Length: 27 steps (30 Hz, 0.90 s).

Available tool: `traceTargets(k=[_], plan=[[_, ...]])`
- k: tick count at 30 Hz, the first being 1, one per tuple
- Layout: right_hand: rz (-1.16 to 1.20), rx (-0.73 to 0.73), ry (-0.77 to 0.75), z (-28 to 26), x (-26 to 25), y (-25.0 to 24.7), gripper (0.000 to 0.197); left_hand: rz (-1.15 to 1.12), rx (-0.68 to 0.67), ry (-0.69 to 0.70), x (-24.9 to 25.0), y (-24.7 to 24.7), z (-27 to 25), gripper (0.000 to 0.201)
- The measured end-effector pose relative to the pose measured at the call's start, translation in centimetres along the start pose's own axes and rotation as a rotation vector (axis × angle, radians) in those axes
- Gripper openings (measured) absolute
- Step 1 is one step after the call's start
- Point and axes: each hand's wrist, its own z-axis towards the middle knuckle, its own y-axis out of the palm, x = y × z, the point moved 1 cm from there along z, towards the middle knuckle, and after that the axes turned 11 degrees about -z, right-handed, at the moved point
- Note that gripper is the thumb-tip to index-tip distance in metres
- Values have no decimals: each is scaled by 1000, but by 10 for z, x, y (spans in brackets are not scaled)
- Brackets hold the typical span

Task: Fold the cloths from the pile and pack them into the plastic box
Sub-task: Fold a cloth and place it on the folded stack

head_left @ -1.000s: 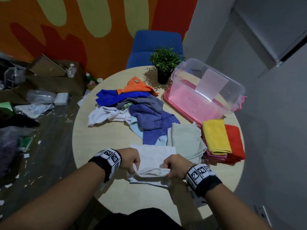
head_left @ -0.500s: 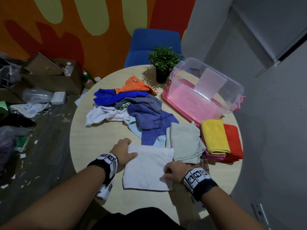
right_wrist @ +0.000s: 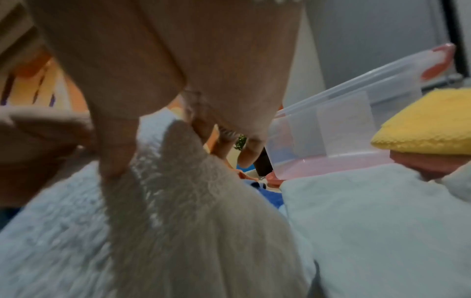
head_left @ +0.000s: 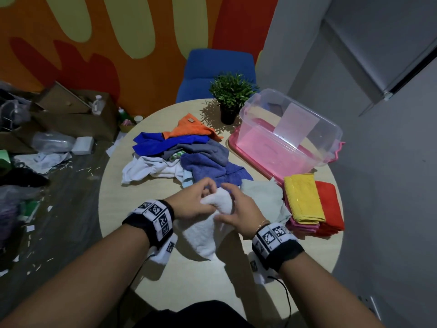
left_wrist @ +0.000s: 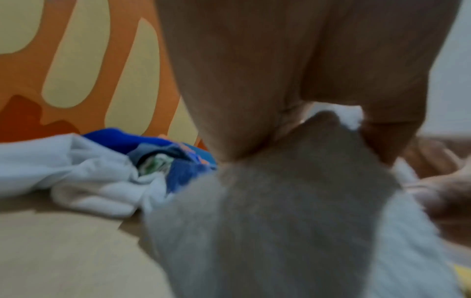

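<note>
**Operator:** Behind the round wooden table (head_left: 113, 204) stands an orange patterned wall; on the tabletop I have the working set. I hold the white cloth (head_left: 205, 235) raised over the near part of the table, its lower part draping down toward the surface. My left hand (head_left: 194, 200) has its fingers curled round the top of the cloth. My right hand (head_left: 238, 211) pinches the same bunched top from the other side, thumb against the fabric; the right wrist view confirms the thumb pressed on the pile.

**Supervisor:** State handling properties.

**Operator:** Judged from the drape: light, soft, fully limp, with a fluffy nap. It holds no shape unsupported. Not fragile, not slippery; the nap should grip skin well. Recommended hold: two adjacent corners or one straight edge, one hand at each end, so the cloth hangs flat. The present bunched hold in the middle will likely give a skewed fold.

**Supervisor:** Location of remaining items?

**Operator:** Unfolded pile (head_left: 189, 157) lies at table centre, beyond my hands. A pale green cloth (head_left: 262, 200) lies flat just right of them. Folded stack (head_left: 309, 202), yellow on top, sits at the right edge. The plastic box (head_left: 290, 133) stands behind that stack, beside a potted plant (head_left: 230, 95); I see no cloth in it.
</note>
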Motion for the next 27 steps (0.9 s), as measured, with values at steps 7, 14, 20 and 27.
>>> traceTargets(k=[7,14,20,27], plan=[[253,59,-21,18,3,-31,27,354,41,-19,17,-38,-5,16],[470,213,-52,28,-7,-50,37,242,325,244,44,-53,-9,15],[106,-27,-38,8,11,-15,33,578,59,28,20,-29,-19,35],[-148,-404,134,-24,44,52,35,526,-160,-217,-75,9,-17,29]])
